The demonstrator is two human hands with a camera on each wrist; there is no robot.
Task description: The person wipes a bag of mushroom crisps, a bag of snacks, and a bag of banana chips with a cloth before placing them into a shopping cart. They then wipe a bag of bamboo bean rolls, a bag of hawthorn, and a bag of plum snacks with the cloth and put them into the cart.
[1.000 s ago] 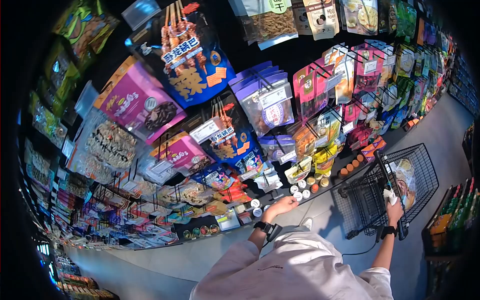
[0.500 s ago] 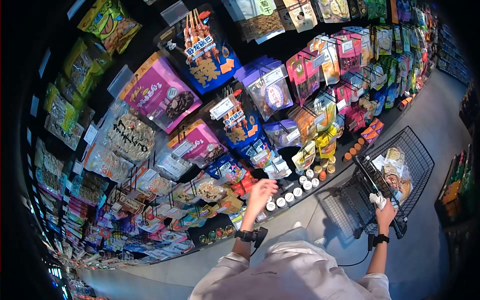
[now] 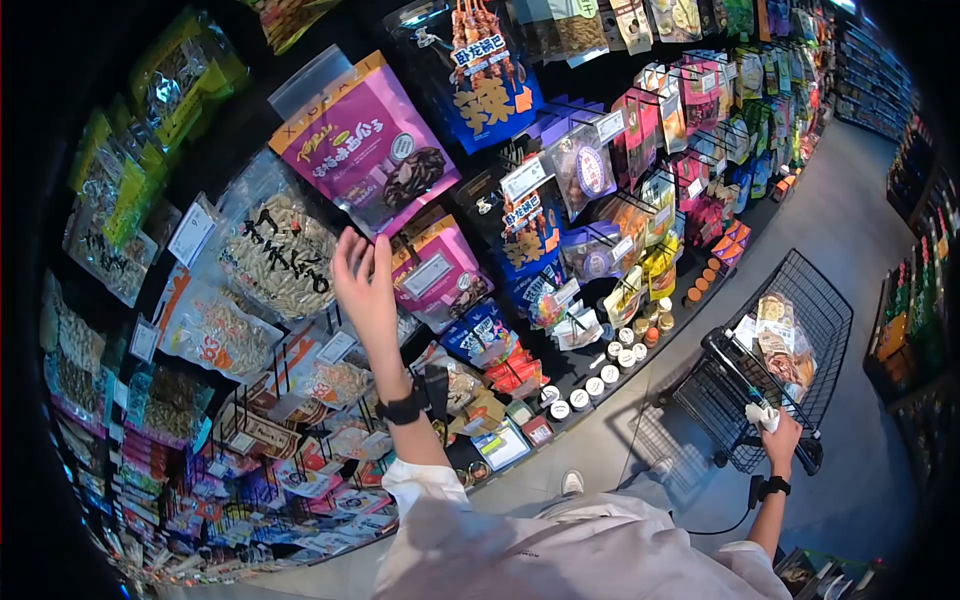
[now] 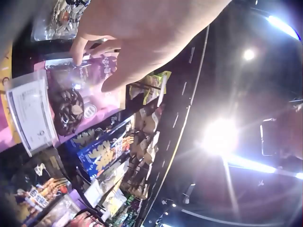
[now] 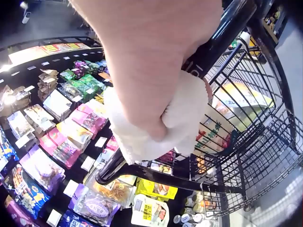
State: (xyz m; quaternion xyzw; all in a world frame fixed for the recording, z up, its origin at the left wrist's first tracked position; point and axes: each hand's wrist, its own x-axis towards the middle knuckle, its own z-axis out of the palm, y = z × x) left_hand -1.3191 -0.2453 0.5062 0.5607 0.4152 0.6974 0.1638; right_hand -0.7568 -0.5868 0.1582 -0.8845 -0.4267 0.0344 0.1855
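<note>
My left hand [image 3: 364, 290] is raised to the hanging snacks, its fingertips at the lower edge of a purple bag of melon seeds [image 3: 365, 150]. In the left wrist view its fingers [image 4: 80, 45] and thumb stand apart in front of the purple bag [image 4: 90, 111], not closed round it. A second purple bag [image 3: 440, 270] hangs just below, behind a price tag [image 3: 428, 275]. My right hand [image 3: 780, 440] grips the handle of a black shopping cart [image 3: 835, 330]. Between that hand and the handle is a crumpled white tissue [image 5: 184, 118].
Clear bags of pale snacks [image 3: 275, 245] hang left of my left hand, blue bags [image 3: 490, 100] to its right. Price tags [image 3: 195, 230] stick out on hooks. White-lidded jars [image 3: 595, 387] line the bottom shelf. Packaged food [image 3: 785, 340] lies in the cart.
My left hand has risen from low by the jars, leftward and up to the purple bags. The view has turned left. My right hand has stayed on the cart handle.
</note>
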